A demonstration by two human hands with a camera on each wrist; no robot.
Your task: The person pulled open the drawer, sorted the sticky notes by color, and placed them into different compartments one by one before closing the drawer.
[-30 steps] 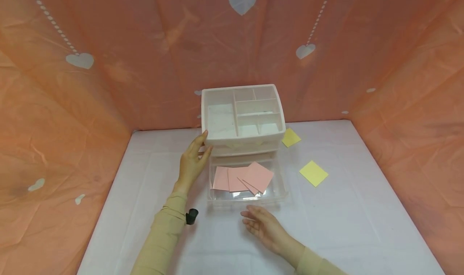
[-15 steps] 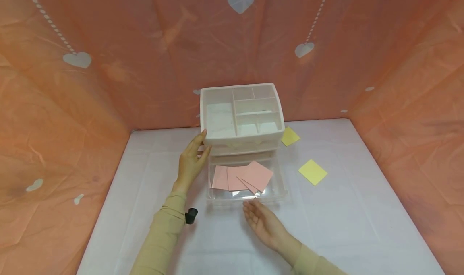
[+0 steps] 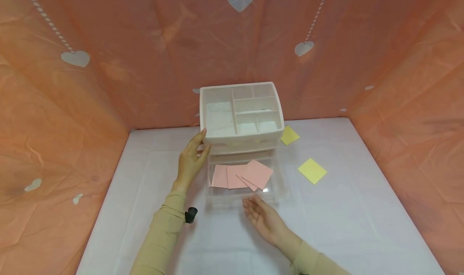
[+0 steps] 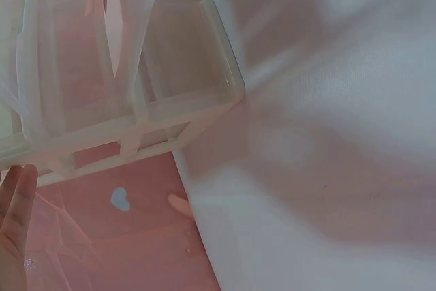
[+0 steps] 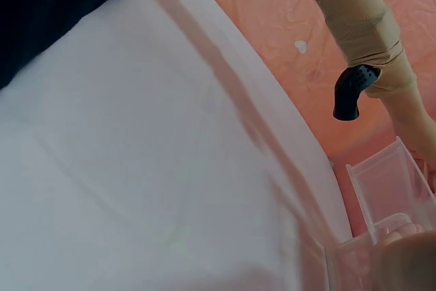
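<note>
A white desk organizer (image 3: 241, 136) with a divided top tray stands at the table's back. From its lower part a clear drawer (image 3: 214, 192) juts forward, with several pink paper squares (image 3: 256, 173) overlapping inside. My left hand (image 3: 188, 162) rests on the organizer's left front corner, fingertips along the side and thumb by the front face. In the left wrist view the left fingers (image 4: 20, 202) lie straight against its frame. My right hand (image 3: 266, 222) touches the middle of the drawer's front edge with loosely bent fingers. The right wrist view shows its fingertips (image 5: 402, 232) at the clear front lip.
Two yellow paper squares (image 3: 312, 171) lie on the white-covered table (image 3: 348, 218) right of the organizer, one partly behind its corner. Pink cloth (image 3: 174, 57) with hearts hangs around three sides. A black camera mount (image 3: 191, 215) sticks out from the left wrist.
My right hand has moved forward from just short of the drawer to its front edge. Reflections in the drawer have shifted. The left hand has stayed at the organizer's corner.
</note>
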